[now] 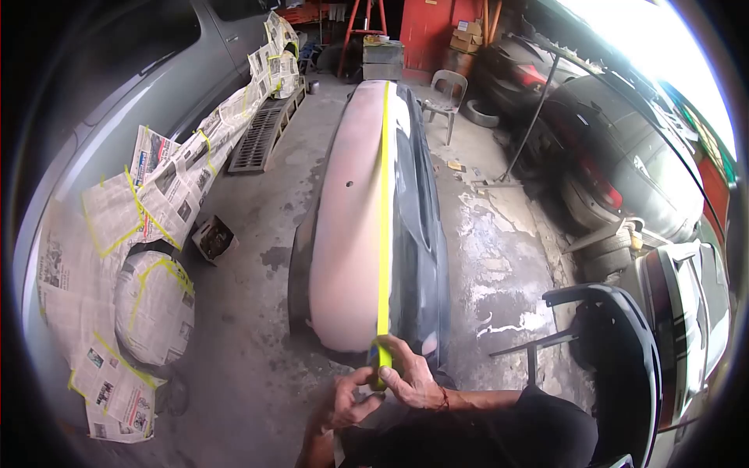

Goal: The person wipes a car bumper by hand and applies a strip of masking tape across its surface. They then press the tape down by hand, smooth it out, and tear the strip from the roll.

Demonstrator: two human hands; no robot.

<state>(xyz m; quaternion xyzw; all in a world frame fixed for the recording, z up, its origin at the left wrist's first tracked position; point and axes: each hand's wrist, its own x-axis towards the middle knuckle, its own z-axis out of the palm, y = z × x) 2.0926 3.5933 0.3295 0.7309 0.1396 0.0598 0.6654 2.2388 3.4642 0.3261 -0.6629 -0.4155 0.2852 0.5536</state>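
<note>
Right hand (pixel 412 381) pinches round bright-yellow tape roll (pixel 385 360); left hand (pixel 351 399) curled beside it, grip unclear. Straight bright-yellow tape strip (pixel 385 226) runs along curved pink-and-black car bumper (pixel 342 242).

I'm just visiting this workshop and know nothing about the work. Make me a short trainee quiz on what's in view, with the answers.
1. Multiple choice: what colour is the tape strip running along the bumper?
A) Blue
B) Yellow
C) Red

2. True or false: in this view, the plastic chair stands to the left of the bumper.

3. Fill in the blank: the right hand grips a ____.

Key:
1. B
2. False; it stands to the right, toward the far end.
3. Tape roll
</note>
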